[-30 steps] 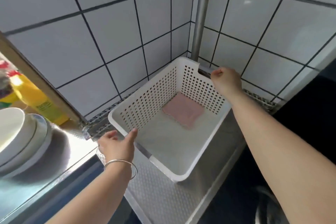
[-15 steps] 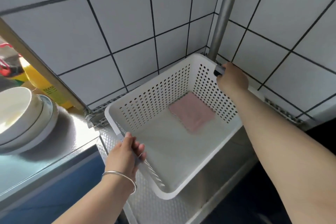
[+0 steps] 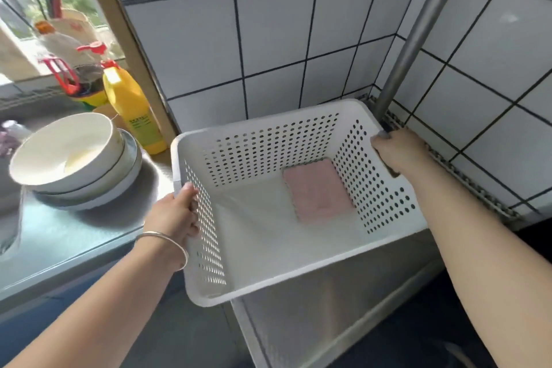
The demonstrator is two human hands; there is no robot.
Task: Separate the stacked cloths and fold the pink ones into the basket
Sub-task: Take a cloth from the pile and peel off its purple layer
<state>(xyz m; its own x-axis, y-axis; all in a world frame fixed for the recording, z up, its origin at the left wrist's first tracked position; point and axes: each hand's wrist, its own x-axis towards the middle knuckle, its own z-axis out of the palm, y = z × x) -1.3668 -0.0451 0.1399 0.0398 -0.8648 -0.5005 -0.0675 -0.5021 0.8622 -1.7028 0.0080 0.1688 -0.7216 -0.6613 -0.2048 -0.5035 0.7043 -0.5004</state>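
White perforated basket (image 3: 298, 275) gripped both ends, left hand (image 3: 176, 215) and right hand (image 3: 400, 152) closed on rims, balancing load; folded pink cloth (image 3: 319, 190) nearer right hand.

Person, two bare forearms, sleeveless to the frame edge; left hand (image 3: 174, 213) wrist bears one thin silver bangle (image 3: 162, 243); right hand (image 3: 398, 152) unadorned.

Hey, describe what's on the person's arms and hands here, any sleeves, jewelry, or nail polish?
Both forearms are bare, no sleeves in view. The left hand has a thin silver bangle at its wrist. The right hand wears no jewelry, and its thumbnail looks dark-painted.
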